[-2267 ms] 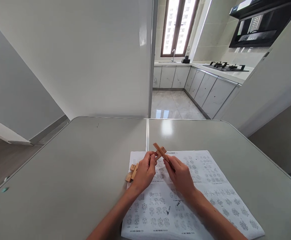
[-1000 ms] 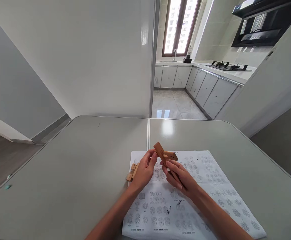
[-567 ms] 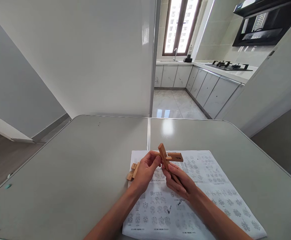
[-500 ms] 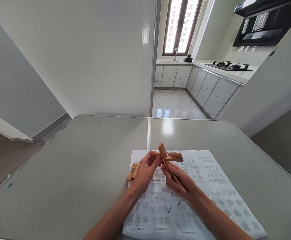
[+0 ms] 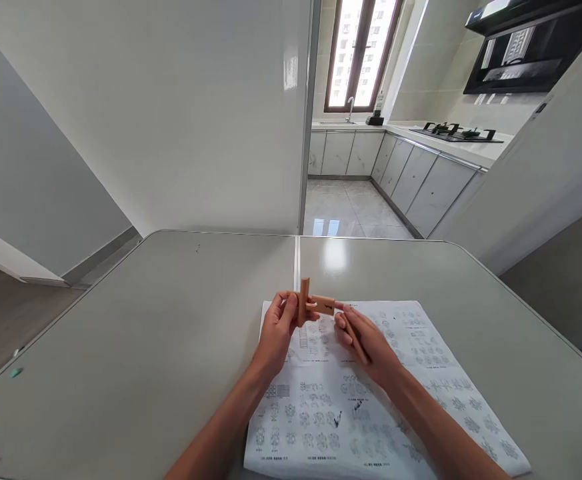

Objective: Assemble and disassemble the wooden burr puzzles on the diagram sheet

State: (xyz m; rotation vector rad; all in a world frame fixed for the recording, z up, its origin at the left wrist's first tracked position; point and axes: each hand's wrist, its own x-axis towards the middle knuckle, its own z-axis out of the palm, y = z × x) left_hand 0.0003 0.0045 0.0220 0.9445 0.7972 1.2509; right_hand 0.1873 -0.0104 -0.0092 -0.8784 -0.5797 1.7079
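Observation:
My left hand [image 5: 275, 339] is closed around joined wooden puzzle pieces [image 5: 303, 301], held above the printed sheet. One piece stands upright, and a flat wooden piece with a black mark [image 5: 325, 306] sticks out to the right from it. In my right hand [image 5: 375, 350] lies a separate wooden stick [image 5: 355, 339], slanting across the curled fingers. My right fingertips reach the right end of the marked piece; whether they press on it I cannot tell. The sheet [image 5: 315, 393] carries rows of small puzzle diagrams.
A grey-green table [image 5: 171, 360] with a central seam lies under the sheet. A small green bit [image 5: 16, 373] rests near its left edge. Beyond the table are a white wall panel [image 5: 211, 120] and a kitchen with white cabinets [image 5: 428, 180].
The joined pieces have moved left with my left hand and turned more upright. My right hand has drawn apart with a separate stick. The loose blocks beside my left hand are no longer visible.

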